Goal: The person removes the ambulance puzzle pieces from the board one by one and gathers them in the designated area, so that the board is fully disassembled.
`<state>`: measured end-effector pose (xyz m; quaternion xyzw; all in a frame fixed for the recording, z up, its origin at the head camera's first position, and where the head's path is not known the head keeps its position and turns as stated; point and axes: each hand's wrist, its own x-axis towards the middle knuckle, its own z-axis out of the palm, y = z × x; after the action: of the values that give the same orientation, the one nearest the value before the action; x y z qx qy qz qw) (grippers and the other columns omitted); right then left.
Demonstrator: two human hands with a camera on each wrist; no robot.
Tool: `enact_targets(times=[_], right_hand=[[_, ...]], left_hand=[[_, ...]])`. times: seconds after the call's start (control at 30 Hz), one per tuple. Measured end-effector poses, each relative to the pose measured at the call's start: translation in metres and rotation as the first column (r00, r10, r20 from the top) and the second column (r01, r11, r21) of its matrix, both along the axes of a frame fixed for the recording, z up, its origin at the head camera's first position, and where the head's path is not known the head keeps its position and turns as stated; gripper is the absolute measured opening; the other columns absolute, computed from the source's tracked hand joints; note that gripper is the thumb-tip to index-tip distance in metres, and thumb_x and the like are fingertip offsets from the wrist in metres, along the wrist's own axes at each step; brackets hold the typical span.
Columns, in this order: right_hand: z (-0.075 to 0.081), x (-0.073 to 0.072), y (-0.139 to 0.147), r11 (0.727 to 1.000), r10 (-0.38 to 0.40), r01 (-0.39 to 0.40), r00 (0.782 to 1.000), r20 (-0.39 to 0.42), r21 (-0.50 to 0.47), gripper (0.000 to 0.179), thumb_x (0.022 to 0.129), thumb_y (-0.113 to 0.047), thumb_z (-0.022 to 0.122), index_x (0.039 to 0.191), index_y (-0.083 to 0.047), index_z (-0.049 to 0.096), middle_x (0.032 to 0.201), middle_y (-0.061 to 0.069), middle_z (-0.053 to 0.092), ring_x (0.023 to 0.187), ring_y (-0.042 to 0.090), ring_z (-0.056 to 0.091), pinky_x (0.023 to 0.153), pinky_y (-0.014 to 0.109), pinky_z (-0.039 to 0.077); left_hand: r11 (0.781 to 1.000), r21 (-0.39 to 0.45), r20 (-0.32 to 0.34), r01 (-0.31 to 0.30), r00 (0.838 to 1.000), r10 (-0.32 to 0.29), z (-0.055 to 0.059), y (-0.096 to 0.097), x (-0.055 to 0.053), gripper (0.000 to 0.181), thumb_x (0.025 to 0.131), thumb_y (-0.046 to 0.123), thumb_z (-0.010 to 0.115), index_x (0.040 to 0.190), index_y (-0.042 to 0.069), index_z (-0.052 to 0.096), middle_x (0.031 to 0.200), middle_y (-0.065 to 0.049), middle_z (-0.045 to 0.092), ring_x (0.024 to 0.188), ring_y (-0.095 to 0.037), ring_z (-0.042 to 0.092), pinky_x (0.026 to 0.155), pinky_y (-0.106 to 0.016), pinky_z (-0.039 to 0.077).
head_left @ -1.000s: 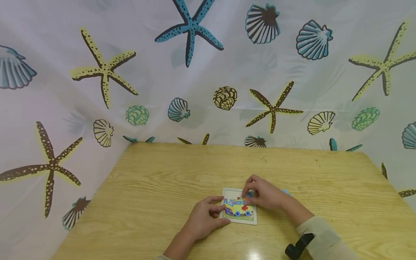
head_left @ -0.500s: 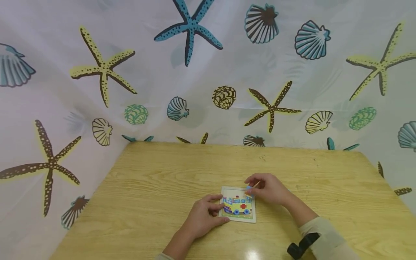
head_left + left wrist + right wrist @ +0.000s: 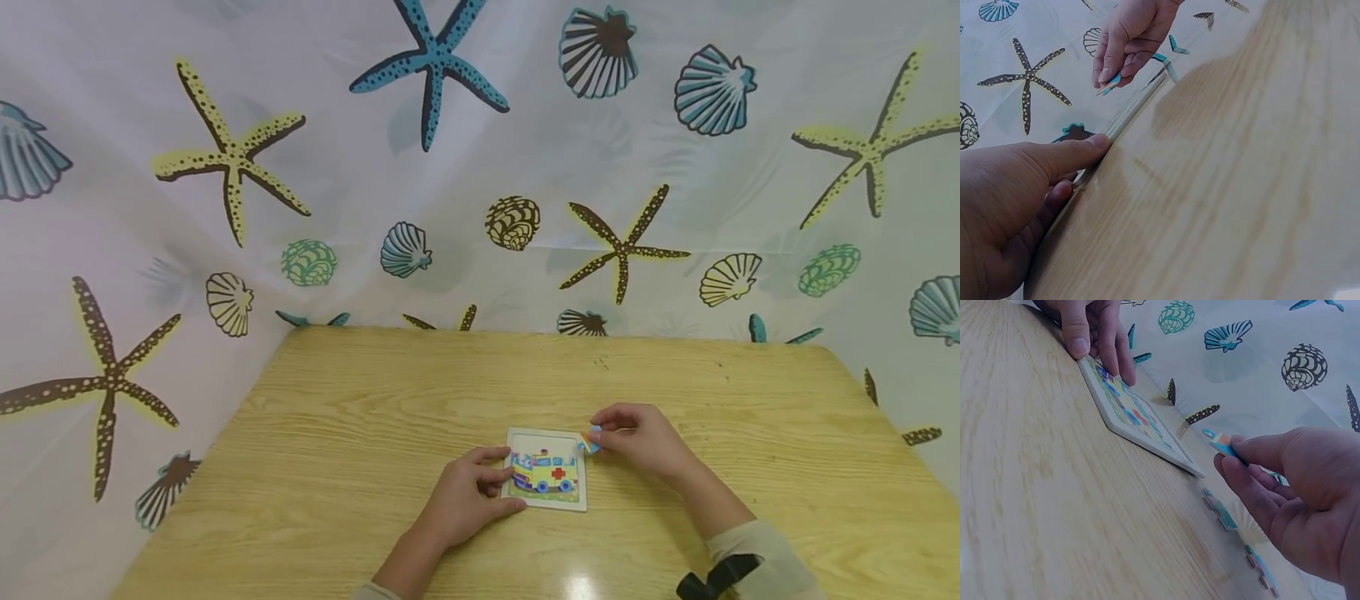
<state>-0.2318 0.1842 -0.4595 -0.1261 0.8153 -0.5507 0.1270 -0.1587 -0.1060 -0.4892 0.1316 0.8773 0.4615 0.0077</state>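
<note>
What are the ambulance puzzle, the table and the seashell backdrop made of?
The ambulance puzzle is probably wood or cardboard, smooth and printed, with pale edges. The table looks like wood or laminate, slightly shiny: grain lines and glare show. The seashell backdrop may be printed cloth or plastic; it creases softly.

The right sleeve is pale beige and ends partway along the forearm. Near its cuff sits a black device, blocky, with a stubby rounded end jutting sideways. Only the edge of the left sleeve shows, similarly pale. The hands are bare, with short thumbnails.
</note>
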Motion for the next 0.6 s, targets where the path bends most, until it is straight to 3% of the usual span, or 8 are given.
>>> enact_targets(times=[0.23,0.6], right_hand=[[0.000,0.005,0.018,0.997,-0.072,0.073,0.996,0.046,-0.018,0.036,0.092,-0.018,0.074,0.116,0.007,0.064,0.102,0.013,0.071,0.087,0.017,0.069,0.077,0.029,0.060],[0.011,0.002,0.056,0.992,-0.127,0.127,0.990,0.068,-0.001,0.038,0.095,-0.019,0.069,0.121,0.008,0.060,0.108,0.011,0.072,0.092,0.013,0.070,0.082,0.031,0.060]], left_hand=[[0.999,0.040,0.023,0.003,1.000,-0.004,0.001,0.000,0.001,0.054,0.075,0.026,0.089,0.120,0.000,0.070,0.137,-0.007,0.062,0.082,-0.002,0.061,0.071,-0.016,0.052],[1.000,0.011,0.003,-0.001,1.000,0.001,0.000,0.000,0.001,0.050,0.075,0.027,0.088,0.115,0.001,0.073,0.137,-0.006,0.062,0.080,-0.002,0.060,0.070,-0.016,0.052]])
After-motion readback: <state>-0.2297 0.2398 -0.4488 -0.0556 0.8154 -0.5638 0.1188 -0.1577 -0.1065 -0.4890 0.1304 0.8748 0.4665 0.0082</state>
